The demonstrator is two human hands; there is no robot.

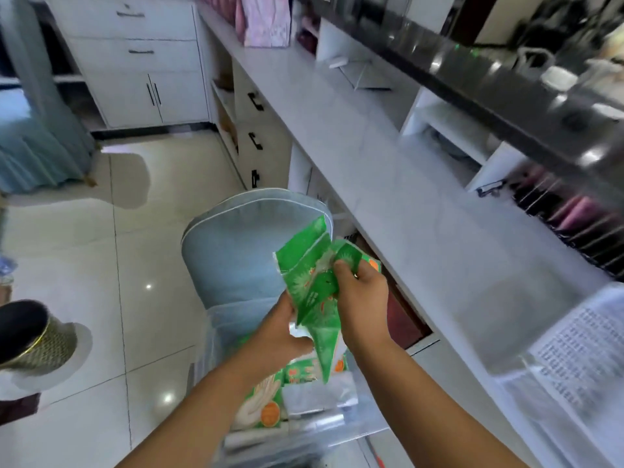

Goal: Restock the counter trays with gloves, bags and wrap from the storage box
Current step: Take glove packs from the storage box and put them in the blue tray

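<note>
Storage box: a clear plastic storage box sits lowest in view, under both forearms, blurred at its rim.
Box contents: a green-and-white glove packet with a hand picture lies inside at the left; a silvery packet lies just beside it on the right.
Left hand: the left hand grips the lower left side of the green carton, thumb on its face, fingers closed behind it.
Right hand: the right hand pinches the torn upper flaps of the same carton between thumb and curled fingers.
Green carton: opened and crumpled, held up in the air above the box, touching nothing but the hands.
Chair: a pale blue padded chair stands just behind the carton.
Tabletop: the white tabletop runs along the right, with a printed sheet at its near end.
Floor: glossy pale tiles with a gold-patterned bin at the left.
Far end: white cabinets and pink bags.
</note>
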